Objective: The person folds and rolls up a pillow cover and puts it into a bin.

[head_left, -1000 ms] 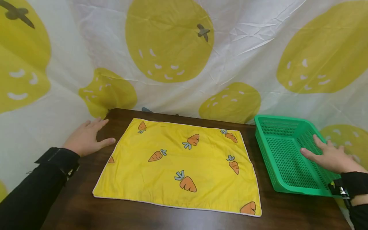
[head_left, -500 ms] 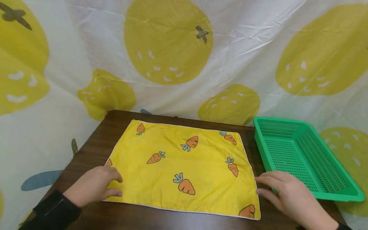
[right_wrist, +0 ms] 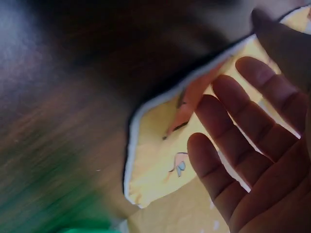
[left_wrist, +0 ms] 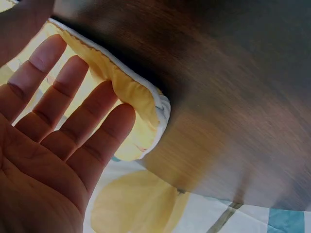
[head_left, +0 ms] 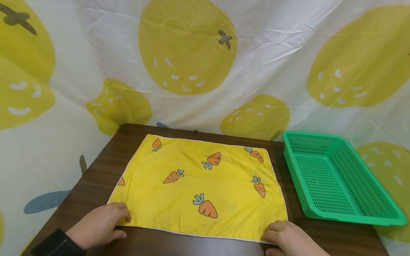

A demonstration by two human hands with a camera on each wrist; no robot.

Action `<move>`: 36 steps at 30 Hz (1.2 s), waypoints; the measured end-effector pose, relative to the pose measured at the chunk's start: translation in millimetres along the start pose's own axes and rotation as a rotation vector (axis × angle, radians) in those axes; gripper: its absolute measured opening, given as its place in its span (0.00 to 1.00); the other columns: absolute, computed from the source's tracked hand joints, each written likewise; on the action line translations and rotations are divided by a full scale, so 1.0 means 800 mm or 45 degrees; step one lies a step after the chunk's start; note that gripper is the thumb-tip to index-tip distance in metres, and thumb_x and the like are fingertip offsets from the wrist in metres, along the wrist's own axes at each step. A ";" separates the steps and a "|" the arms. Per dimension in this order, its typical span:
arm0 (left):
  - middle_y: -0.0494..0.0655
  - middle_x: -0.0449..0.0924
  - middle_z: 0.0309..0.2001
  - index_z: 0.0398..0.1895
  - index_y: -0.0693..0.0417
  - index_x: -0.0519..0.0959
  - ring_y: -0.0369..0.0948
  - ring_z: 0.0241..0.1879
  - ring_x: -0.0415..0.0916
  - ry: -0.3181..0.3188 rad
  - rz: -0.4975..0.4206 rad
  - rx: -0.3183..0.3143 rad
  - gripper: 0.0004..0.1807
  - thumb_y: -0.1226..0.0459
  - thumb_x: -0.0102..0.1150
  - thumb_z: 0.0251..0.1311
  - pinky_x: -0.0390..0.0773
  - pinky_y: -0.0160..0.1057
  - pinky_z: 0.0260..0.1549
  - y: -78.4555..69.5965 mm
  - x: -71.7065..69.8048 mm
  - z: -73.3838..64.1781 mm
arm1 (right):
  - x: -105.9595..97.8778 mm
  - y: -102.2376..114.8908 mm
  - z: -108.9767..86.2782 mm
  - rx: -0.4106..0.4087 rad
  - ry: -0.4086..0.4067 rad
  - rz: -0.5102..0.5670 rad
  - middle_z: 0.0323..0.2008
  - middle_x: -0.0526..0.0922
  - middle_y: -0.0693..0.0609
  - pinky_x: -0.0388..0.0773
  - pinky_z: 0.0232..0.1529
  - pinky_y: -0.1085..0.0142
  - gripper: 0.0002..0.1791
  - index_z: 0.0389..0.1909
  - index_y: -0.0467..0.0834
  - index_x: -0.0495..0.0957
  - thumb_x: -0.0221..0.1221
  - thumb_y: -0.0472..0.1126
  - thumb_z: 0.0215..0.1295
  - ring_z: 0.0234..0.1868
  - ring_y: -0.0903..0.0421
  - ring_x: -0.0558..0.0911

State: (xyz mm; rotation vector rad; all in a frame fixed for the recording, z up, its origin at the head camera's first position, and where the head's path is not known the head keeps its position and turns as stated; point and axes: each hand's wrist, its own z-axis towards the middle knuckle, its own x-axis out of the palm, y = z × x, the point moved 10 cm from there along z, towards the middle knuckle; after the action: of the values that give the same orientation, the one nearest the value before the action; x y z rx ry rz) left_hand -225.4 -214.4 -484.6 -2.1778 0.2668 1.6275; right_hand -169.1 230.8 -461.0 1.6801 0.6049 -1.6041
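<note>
A yellow carrot-print cloth (head_left: 160,202) with white piped edging lies spread flat on the table, lightly wrinkled. My left hand (head_left: 99,224) is at its near left corner, the thumb apart from the fingers. In the left wrist view, the extended fingers (left_wrist: 92,109) lie over the cloth (left_wrist: 138,109) beside its edge. At the near right corner is my right hand (head_left: 289,240), partly cut off by the frame's bottom. Its fingers (right_wrist: 228,121) are also extended over the cloth (right_wrist: 150,150) in the blurred right wrist view, and the thumb stands away from them.
A green plastic basket (head_left: 374,170) with perforated walls stands right of the cloth, with nothing in it. The dark wooden table (head_left: 93,185) meets a lemon-print curtain (head_left: 262,71) at the back and sides.
Both hands have come inward and toward the table's near edge, the left from beside the cloth's left edge, the right from over the basket. They are now at the cloth's near corners.
</note>
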 end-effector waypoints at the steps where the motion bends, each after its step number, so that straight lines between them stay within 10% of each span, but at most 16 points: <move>1: 0.32 0.82 0.39 0.36 0.40 0.85 0.31 0.36 0.74 -0.012 0.009 0.013 0.15 0.54 0.84 0.50 0.83 0.43 0.41 0.000 -0.001 -0.001 | 0.001 -0.001 0.000 0.004 -0.007 -0.004 0.40 0.86 0.66 0.81 0.40 0.64 0.12 0.43 0.55 0.88 0.76 0.48 0.60 0.42 0.66 0.82; 9: 0.35 0.79 0.33 0.32 0.44 0.83 0.31 0.31 0.72 -0.106 0.065 0.015 0.15 0.74 0.76 0.53 0.82 0.40 0.35 0.009 -0.005 -0.007 | -0.010 -0.010 -0.016 -0.002 -0.183 -0.159 0.29 0.77 0.68 0.73 0.32 0.74 0.12 0.30 0.56 0.83 0.79 0.42 0.55 0.31 0.71 0.71; 21: 0.35 0.72 0.26 0.26 0.44 0.80 0.35 0.29 0.66 -0.358 0.316 0.027 0.14 0.74 0.71 0.54 0.74 0.39 0.30 0.016 -0.017 -0.017 | -0.015 -0.021 -0.037 0.022 -0.276 -0.370 0.25 0.74 0.68 0.65 0.29 0.73 0.20 0.25 0.57 0.78 0.80 0.37 0.42 0.28 0.68 0.66; 29: 0.35 0.70 0.26 0.31 0.46 0.77 0.34 0.23 0.62 -0.425 0.245 -0.053 0.11 0.69 0.71 0.54 0.67 0.36 0.23 0.028 -0.021 -0.025 | -0.005 -0.057 -0.042 0.433 -0.096 0.009 0.30 0.76 0.68 0.71 0.27 0.71 0.13 0.32 0.55 0.80 0.72 0.34 0.61 0.26 0.73 0.68; 36: 0.40 0.70 0.22 0.42 0.56 0.75 0.37 0.17 0.59 -0.542 0.168 -0.182 0.12 0.72 0.66 0.58 0.62 0.36 0.18 0.040 -0.047 -0.026 | -0.026 -0.066 -0.053 0.507 -0.297 0.186 0.30 0.81 0.66 0.70 0.27 0.73 0.12 0.40 0.51 0.77 0.68 0.31 0.66 0.25 0.75 0.66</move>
State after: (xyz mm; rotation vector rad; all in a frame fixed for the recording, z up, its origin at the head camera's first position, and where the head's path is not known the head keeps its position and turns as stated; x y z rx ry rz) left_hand -231.2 -255.5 -450.9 -1.8782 0.1742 2.1917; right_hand -184.1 299.1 -451.6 1.7289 0.0433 -1.8629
